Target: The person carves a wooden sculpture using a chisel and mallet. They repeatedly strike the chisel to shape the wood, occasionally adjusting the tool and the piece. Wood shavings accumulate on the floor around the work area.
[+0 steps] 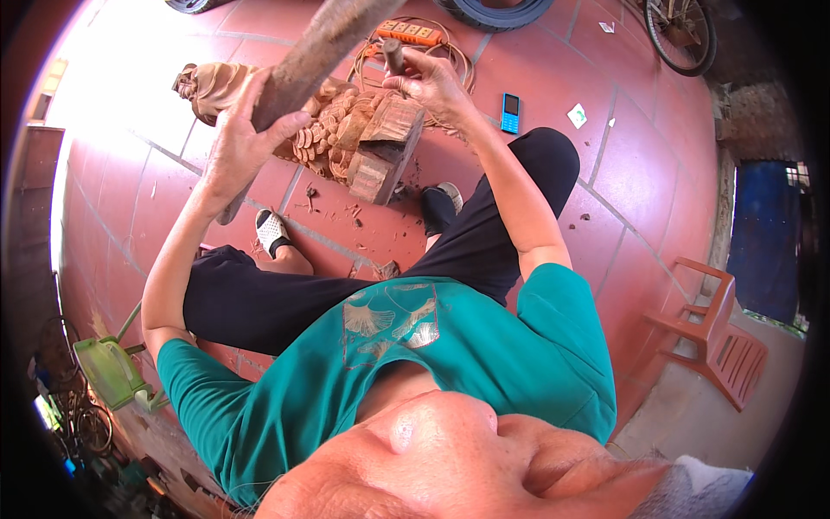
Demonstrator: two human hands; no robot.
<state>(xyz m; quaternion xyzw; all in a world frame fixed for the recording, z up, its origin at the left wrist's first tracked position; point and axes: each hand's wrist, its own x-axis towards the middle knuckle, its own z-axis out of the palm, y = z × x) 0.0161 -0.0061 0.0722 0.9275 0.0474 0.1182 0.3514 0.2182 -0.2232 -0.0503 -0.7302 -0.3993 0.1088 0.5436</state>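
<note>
My left hand (235, 147) is closed around a long, thick wooden mallet (324, 56), which slants from the top edge down past my wrist. In my right hand (437, 86) is a chisel (392, 54); its round handle end points up, and its blade is hidden. Beneath both hands a carved wooden figure (333, 130) lies on its side on the floor. Its blocky base (385, 151) faces my knees and the right hand is over it. The mallet and left hand cover part of its middle.
Wood chips (354, 212) are scattered on the red tiles between my feet. An orange power strip (410, 33) with coiled cord lies beyond the carving. A blue phone (510, 113) rests right of it. Farther out are a tyre (494, 16), a bicycle wheel (680, 35) and a red plastic chair (713, 333).
</note>
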